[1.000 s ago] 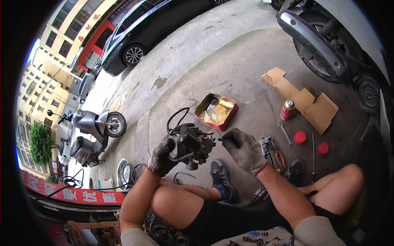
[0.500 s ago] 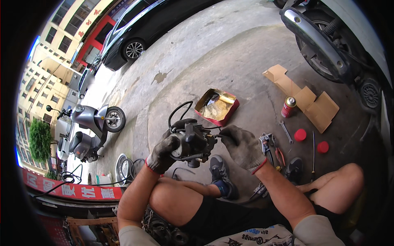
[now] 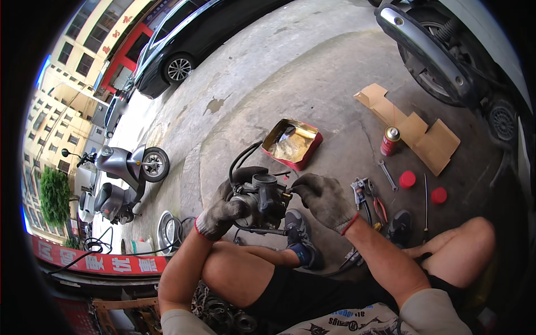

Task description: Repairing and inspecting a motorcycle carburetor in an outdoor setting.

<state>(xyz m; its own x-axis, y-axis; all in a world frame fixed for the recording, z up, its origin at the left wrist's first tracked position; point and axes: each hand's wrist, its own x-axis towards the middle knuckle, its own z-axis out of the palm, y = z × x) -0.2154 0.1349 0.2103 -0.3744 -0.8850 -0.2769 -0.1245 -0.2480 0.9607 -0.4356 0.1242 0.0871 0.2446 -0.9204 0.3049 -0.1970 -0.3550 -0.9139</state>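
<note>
A dark metal carburetor (image 3: 262,202) with black hoses is held up in front of my knees. My left hand (image 3: 226,209), in a grey work glove with a red cuff, is wrapped round its left side. On the other side, my gloved right hand (image 3: 325,202) has thumb and forefinger pinched together close to a small brass-coloured fitting on the carburetor. What sits between those fingertips is too small to make out. Two black hose loops (image 3: 240,158) rise from behind the carburetor toward a red box (image 3: 304,158) with a gold lining.
To the right lie a spray can (image 3: 390,142), flattened cardboard (image 3: 416,131), a wrench (image 3: 387,175), two red caps (image 3: 407,179), a long screwdriver (image 3: 426,206), pliers (image 3: 379,206) and an air blow gun (image 3: 362,191). A scooter (image 3: 125,167) is parked left, another vehicle's wheel (image 3: 432,67) upper right.
The carburetor has been turned in my left hand, so a round opening now faces up. My right hand has shifted slightly left and stays pinched beside it.
</note>
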